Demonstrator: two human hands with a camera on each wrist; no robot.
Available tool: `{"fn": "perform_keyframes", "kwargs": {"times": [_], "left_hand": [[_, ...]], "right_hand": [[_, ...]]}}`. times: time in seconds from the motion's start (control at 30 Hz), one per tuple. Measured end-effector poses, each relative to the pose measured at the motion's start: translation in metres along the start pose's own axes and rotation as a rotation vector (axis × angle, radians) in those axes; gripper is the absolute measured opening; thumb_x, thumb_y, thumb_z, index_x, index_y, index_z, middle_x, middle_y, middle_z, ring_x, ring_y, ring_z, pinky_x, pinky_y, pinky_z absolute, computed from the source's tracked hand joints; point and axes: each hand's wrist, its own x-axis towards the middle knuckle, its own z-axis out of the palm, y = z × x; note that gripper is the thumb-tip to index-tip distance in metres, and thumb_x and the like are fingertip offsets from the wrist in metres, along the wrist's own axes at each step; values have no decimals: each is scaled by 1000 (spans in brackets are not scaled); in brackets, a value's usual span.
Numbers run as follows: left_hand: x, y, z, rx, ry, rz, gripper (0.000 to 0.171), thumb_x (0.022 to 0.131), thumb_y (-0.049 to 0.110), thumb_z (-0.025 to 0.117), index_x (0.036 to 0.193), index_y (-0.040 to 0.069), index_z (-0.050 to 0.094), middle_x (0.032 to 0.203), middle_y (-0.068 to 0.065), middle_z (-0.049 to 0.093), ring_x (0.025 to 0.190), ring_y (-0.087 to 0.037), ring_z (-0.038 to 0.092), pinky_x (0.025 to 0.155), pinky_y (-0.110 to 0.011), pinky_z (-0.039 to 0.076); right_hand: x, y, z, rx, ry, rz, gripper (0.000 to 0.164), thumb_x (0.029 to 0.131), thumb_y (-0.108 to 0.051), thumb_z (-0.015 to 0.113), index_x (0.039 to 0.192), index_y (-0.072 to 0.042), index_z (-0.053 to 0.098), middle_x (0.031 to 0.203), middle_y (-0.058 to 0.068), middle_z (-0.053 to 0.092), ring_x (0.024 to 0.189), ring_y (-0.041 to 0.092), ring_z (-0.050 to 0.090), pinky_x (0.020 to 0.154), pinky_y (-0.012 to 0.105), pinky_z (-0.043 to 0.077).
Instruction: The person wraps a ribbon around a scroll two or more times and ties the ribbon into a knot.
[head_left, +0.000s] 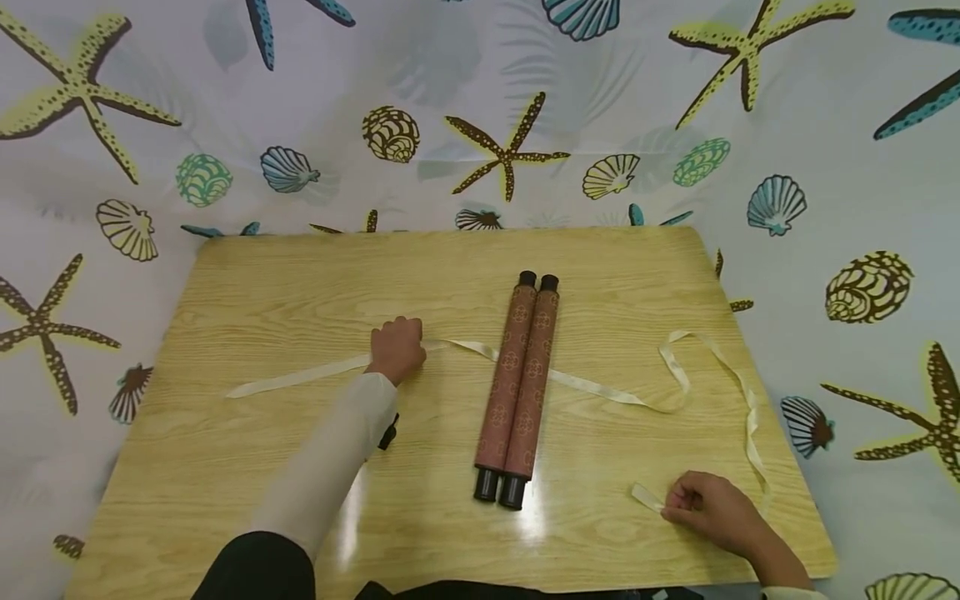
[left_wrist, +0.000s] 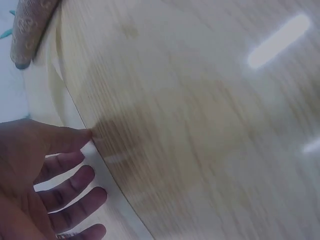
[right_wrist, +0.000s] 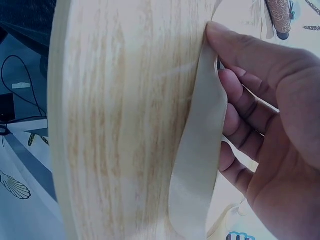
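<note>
A scroll [head_left: 501, 408], rolled into two reddish-brown patterned rolls with black end knobs, lies lengthwise mid-table. Crossing beneath it is a long cream ribbon [head_left: 300, 377], whose right part winds in curves toward the near right corner. Left of the scroll, my left hand [head_left: 397, 348] pinches the ribbon. The left wrist view shows the thumb on the ribbon [left_wrist: 115, 192] with the fingers behind it. My right hand [head_left: 712, 510] pinches the other part between thumb and fingers near its end, by the table's near right corner. A length of ribbon [right_wrist: 195, 165] hangs along those fingers in the right wrist view.
The wood-grain table [head_left: 300, 283] has rounded corners. A white cloth [head_left: 465, 75] printed with starfish and shells surrounds its back and sides. Dark cables [right_wrist: 30, 85] show below the table edge in the right wrist view.
</note>
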Motion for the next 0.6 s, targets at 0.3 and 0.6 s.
{"fn": "perform_keyframes", "kwargs": {"times": [0.3,0.6], "left_hand": [[-9,-39,-5,-5,3,-11,17,90,23,60,102,11,60,105,-11,61,95,-33,58,88,-53,43],[-13,-50,-5,-5,46,-17,14,95,16,52,87,11,62,91,-11,62,84,-32,59,87,-57,44]], "right_hand": [[-3,-3,-2,9,-6,-11,18,83,-35,69,78,-20,62,73,-11,57,62,-6,46,56,20,41],[-2,-3,1,25,-3,-13,18,82,-34,70,78,-19,62,74,-10,57,63,-7,46,57,20,41]]}}
